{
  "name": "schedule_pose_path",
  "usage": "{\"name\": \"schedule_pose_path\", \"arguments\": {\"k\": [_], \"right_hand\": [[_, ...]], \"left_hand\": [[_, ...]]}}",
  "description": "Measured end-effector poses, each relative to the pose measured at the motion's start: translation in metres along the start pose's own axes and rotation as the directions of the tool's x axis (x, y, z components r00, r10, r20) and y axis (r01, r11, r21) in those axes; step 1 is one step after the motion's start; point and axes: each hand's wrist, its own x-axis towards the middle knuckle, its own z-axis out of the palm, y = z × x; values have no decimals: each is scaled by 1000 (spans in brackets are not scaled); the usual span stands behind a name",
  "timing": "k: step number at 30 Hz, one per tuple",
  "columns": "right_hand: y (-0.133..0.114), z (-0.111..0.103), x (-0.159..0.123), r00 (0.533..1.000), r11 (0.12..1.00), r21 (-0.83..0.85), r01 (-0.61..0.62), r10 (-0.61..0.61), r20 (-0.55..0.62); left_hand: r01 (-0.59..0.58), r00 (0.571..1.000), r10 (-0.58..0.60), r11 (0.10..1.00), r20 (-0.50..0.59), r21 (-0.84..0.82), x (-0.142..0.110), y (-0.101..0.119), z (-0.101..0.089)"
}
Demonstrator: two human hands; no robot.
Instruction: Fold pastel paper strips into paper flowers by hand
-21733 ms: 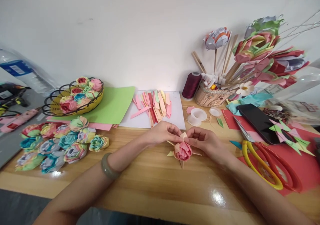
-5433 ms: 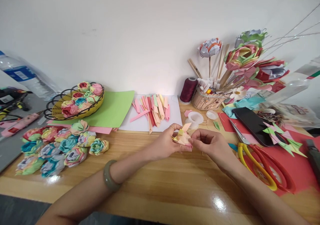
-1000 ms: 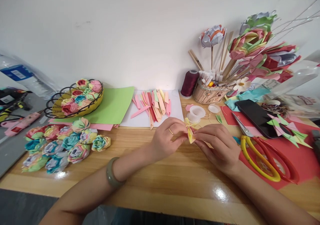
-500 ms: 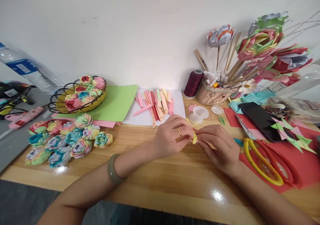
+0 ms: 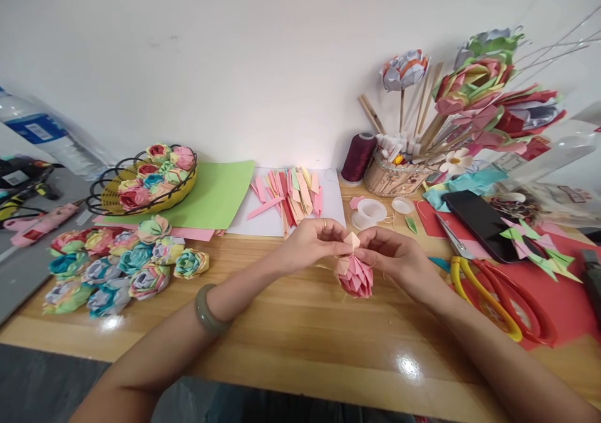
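A pink folded-paper flower [image 5: 357, 278] hangs upside down above the table between my hands, with peach paper at its top end. My left hand [image 5: 313, 245] pinches that top end with thumb and fingertips; a ring is on one finger. From the other side my right hand [image 5: 394, 255] pinches the same spot. A small peach paper tip [image 5: 352, 241] sticks up between the fingertips. The exact grip of each finger is partly hidden. Folded paper strips [image 5: 293, 194] lie on a white sheet beyond my left hand.
Finished paper flowers [image 5: 141, 257] lie at left beside a yellow basket [image 5: 178, 194] of more flowers. At right are scissors [image 5: 498, 298], a black phone [image 5: 479, 223] and red paper [image 5: 568, 304]. Behind stand a maroon thread spool [image 5: 359, 158] and a stick-filled holder [image 5: 399, 176].
Half a second ago my hands were close together around a yellow folded part. Now they have turned it, so the pink flower hangs below my fingertips and peach paper shows on top.
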Motion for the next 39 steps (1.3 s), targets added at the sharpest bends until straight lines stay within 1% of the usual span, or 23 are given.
{"name": "schedule_pose_path", "arguments": {"k": [2,5,8,11,13,17,20,25,31,33,35,39], "right_hand": [[0,0,1,998,996,57,-62,62,13],[0,1,2,997,994,84,-73,75,-25],[-1,3,2,994,989,112,-94,100,-44],[-3,3,2,991,988,94,-121,126,-43],[-3,3,2,991,990,74,-123,127,-41],[0,1,3,992,993,39,-112,113,-46],[1,2,3,993,994,16,-113,113,-42],[-1,5,3,994,995,-4,-97,97,-48],[0,6,2,996,996,-40,-85,83,-38],[1,8,2,998,997,-55,-56,54,-43],[2,9,0,998,994,-110,-9,3,-61],[2,10,-2,988,945,-314,95,-127,-83]], "left_hand": [[72,997,-71,996,26,-48,2,0,-2],[174,984,-169,976,47,-128,2,0,-2],[253,967,-252,950,32,-184,2,1,-2],[298,954,-301,934,16,-200,0,3,-1],[294,954,-300,936,-1,-195,-1,3,0],[241,968,-250,956,-33,-166,-2,4,2],[235,970,-242,959,-25,-157,-2,3,3],[266,962,-272,949,-12,-166,-2,3,4],[254,966,-257,954,4,-158,-3,3,4],[249,967,-253,957,-5,-149,-3,3,6],[238,969,-245,962,-36,-134,-3,3,7],[224,968,-234,969,-94,-101,-2,2,8]]}}
